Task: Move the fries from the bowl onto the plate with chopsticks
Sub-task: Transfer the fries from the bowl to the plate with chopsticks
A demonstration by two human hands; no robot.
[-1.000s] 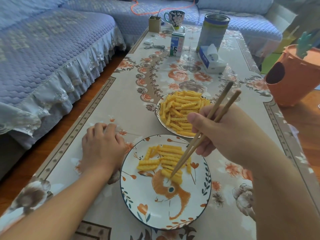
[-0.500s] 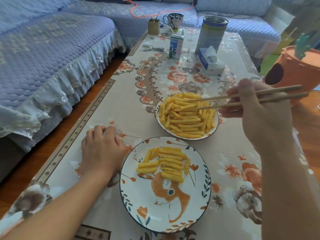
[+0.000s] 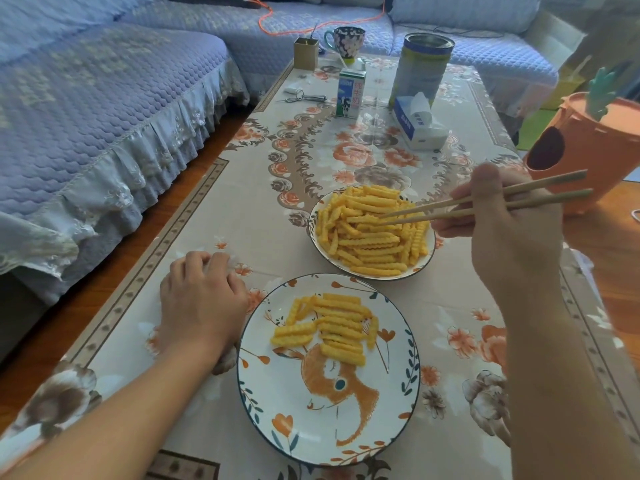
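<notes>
Task is being worked partway: about a dozen fries [image 3: 332, 323] are already lying on the plate [image 3: 394, 420], while most are still being held in the bowl [image 3: 427, 261] just behind it on the table [image 3: 242, 209]. Chopsticks [image 3: 485, 206] are being pinched by the right hand [image 3: 509, 230] fingers, tips now lowered into the pile versus half a second ago. Left hand [image 3: 204, 299] is being rested flat, fingers loosely together, unmoved.

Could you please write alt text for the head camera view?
A right hand holds chopsticks with tips in a bowl of fries. A plate nearer the camera holds some fries, and the left hand rests on the table.
</notes>
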